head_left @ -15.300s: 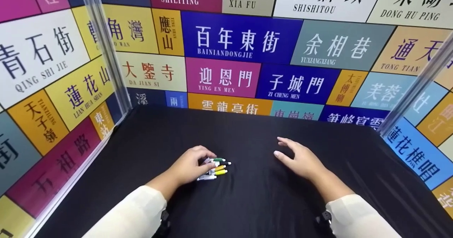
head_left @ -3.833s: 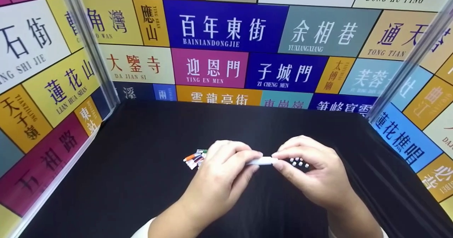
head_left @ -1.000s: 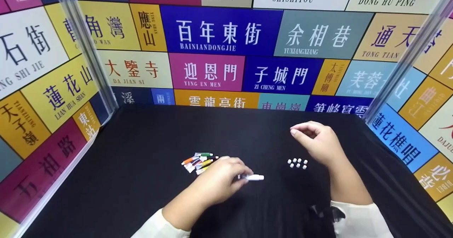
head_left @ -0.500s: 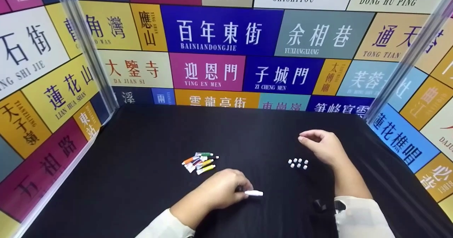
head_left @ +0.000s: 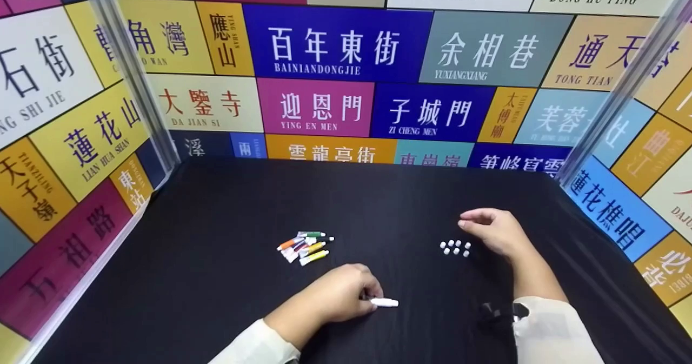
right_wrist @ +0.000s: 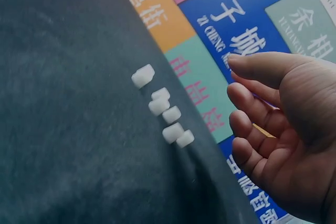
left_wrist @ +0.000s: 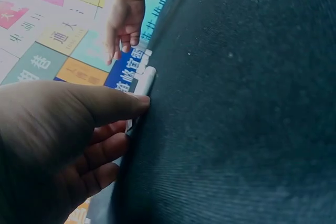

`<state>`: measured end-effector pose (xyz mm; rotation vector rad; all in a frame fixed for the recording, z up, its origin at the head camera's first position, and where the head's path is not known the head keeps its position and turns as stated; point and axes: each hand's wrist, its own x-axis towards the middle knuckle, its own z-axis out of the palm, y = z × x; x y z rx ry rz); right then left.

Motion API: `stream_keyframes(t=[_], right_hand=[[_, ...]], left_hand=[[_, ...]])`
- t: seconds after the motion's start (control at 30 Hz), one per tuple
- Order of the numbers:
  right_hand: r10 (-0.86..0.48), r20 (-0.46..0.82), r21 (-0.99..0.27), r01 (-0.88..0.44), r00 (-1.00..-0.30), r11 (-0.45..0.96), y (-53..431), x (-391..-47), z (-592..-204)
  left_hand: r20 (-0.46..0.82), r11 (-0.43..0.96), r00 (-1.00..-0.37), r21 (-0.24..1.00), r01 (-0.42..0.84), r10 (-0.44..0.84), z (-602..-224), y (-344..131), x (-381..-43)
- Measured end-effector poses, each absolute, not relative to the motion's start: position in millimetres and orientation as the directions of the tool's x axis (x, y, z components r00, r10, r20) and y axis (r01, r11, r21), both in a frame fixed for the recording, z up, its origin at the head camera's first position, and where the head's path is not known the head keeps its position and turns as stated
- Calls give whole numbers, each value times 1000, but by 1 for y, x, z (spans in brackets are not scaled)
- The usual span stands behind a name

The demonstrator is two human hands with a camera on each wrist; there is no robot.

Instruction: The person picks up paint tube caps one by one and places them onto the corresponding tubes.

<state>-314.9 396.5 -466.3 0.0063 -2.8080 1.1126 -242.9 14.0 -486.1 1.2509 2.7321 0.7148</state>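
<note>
My left hand (head_left: 350, 293) pinches a small white paint tube (head_left: 387, 302) low over the black cloth near the front middle of the table. In the left wrist view the thumb lies along the white tube (left_wrist: 145, 81), and the fingers curl beneath it. My right hand (head_left: 494, 234) hovers behind and to the right of several small white caps (head_left: 457, 247), its fingers loosely curved and holding nothing. The right wrist view has the white caps (right_wrist: 172, 114) beside that hand. A loose pile of coloured paint tubes (head_left: 315, 257) lies beyond my left hand.
Black cloth (head_left: 346, 202) covers the table. Panels printed with coloured signs (head_left: 338, 42) enclose it at the back and both sides. A dark wrist camera (head_left: 494, 312) sticks out from my right sleeve (head_left: 551, 326).
Since the earliest frame, tubes have shifted and a cluster of white caps has appeared at right. Over the last second, my left hand brought the white tube nearer; my right hand lowered towards the caps.
</note>
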Motion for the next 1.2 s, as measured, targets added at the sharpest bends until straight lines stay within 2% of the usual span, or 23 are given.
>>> stream_keyframes(t=[0.33, 0.53, 0.77, 0.97, 1.2], right_hand=[[18, 20, -736, -2, -1000, 677, 406, -316, -476], [-67, -84, -790, 26, -994, 613, 414, -315, -483], [-158, -110, -812, -3, -981, 583, 420, -314, -489], [-211, -114, -774, -46, -971, 631, 423, -314, -490], [-198, -104, -704, -69, -975, 707, 423, -315, -492]], left_hand=[[170, 518, -678, 524, 677, 715, -494, 12, -247], [140, 543, -700, 533, 649, 700, -495, 13, -248], [132, 543, -702, 541, 643, 700, -496, 13, -248], [147, 527, -690, 541, 656, 709, -497, 12, -248], [146, 526, -685, 535, 661, 713, -496, 12, -248]])
